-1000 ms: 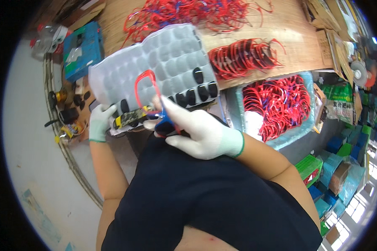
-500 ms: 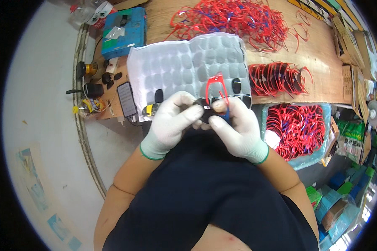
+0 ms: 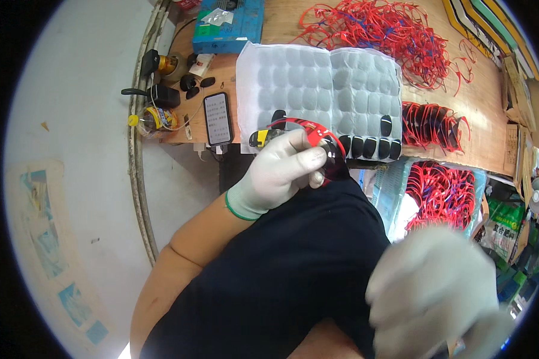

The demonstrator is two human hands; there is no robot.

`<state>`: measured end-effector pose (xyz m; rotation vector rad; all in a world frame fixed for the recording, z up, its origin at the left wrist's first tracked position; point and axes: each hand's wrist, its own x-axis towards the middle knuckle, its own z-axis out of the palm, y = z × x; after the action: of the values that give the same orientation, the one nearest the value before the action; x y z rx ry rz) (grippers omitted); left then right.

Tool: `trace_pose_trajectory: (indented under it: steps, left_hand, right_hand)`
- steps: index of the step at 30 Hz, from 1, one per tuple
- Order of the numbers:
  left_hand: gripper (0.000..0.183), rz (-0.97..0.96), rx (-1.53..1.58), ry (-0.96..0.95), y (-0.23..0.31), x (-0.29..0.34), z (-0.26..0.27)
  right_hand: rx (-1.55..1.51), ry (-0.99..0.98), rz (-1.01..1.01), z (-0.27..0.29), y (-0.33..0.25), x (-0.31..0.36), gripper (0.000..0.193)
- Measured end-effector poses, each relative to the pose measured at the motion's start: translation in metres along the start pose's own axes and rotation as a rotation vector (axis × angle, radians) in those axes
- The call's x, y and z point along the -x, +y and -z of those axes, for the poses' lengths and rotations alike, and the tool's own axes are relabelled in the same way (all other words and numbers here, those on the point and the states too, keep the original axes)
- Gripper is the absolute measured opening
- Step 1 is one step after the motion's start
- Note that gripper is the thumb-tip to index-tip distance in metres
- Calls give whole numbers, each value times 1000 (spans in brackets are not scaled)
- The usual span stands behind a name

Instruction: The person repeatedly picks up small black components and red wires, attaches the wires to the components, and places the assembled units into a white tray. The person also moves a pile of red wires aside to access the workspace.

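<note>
In its white knit glove, my left hand (image 3: 284, 169) is closed on a pair of red-framed glasses (image 3: 335, 139) with a dark lens, held before my dark top. Fingers and thumb pinch the frame, and part of it is hidden behind them. My right hand (image 3: 434, 290), gloved too, is raised at the lower right, apart from the glasses; motion blur hides its fingers. Just beyond the left hand lies a white tray (image 3: 257, 66) with rows of rounded pockets under a thin sheet. Several dark lenses (image 3: 387, 125) lie along its near right part, and another dark lens (image 3: 279, 118) near the yellow-black object (image 3: 260, 139).
A phone (image 3: 218, 119) lies left of the tray, with a blue box (image 3: 230, 30) behind it. Tangled red frames (image 3: 389, 36) pile up at the back. A row of red glasses (image 3: 431, 125) is to the right, above a blue-lined bin (image 3: 395, 197) of red frames.
My right hand has let go of the glasses and swung down and right, toward the camera. The left hand keeps the glasses, now turned. The whole view has shifted.
</note>
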<state>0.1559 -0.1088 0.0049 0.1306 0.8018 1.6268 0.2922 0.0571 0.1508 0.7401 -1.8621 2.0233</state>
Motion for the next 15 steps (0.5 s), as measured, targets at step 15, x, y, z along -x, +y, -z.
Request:
trace_pose_trajectory:
  steps: [15]
  left_hand:
    - [26, -26, -77, -131, 4, -10, 2]
  right_hand:
    - [-28, 120, -232, -118, 8, 81, 13]
